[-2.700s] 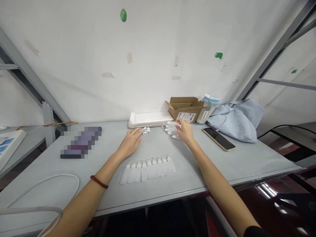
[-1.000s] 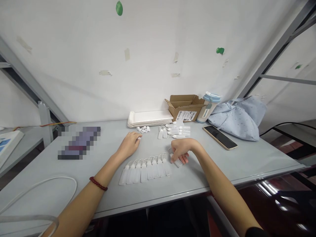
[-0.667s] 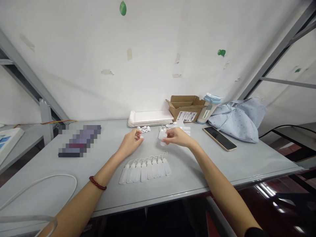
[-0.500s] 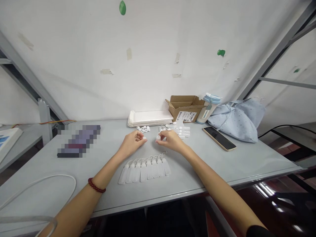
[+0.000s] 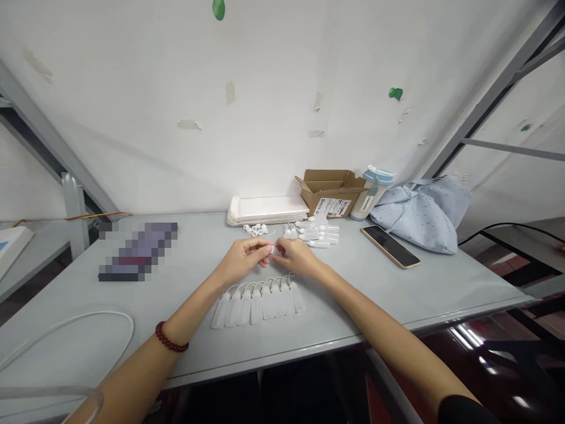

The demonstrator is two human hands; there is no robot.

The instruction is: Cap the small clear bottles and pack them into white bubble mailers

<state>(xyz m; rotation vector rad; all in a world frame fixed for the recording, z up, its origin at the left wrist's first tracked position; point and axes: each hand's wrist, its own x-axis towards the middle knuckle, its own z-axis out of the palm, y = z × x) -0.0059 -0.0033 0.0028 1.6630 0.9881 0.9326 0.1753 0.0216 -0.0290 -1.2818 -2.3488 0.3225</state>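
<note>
My left hand (image 5: 248,258) is closed in a pinch on a small white cap (image 5: 271,249) above the middle of the table. My right hand (image 5: 295,254) meets it there, its fingers pinched at the cap; what they hold is mostly hidden. A thin white cord (image 5: 271,234) sticks up between the hands. Nearer the front edge lies a row of several flat translucent pieces (image 5: 256,307) with white tops and cord loops. Loose white caps (image 5: 256,229) lie behind my left hand. Beyond my right hand is a pile of clear pieces with white tops (image 5: 324,234).
A stack of white packs (image 5: 269,207) and an open cardboard box (image 5: 333,191) stand against the wall. To the right are a tumbler (image 5: 371,197), a phone (image 5: 391,247) and a pale blue cloth bag (image 5: 419,218). A white cable (image 5: 128,318) loops at the left.
My two hands have come together, the left moving right and the right slightly left. The cord now shows between them. The row of pieces stays put.
</note>
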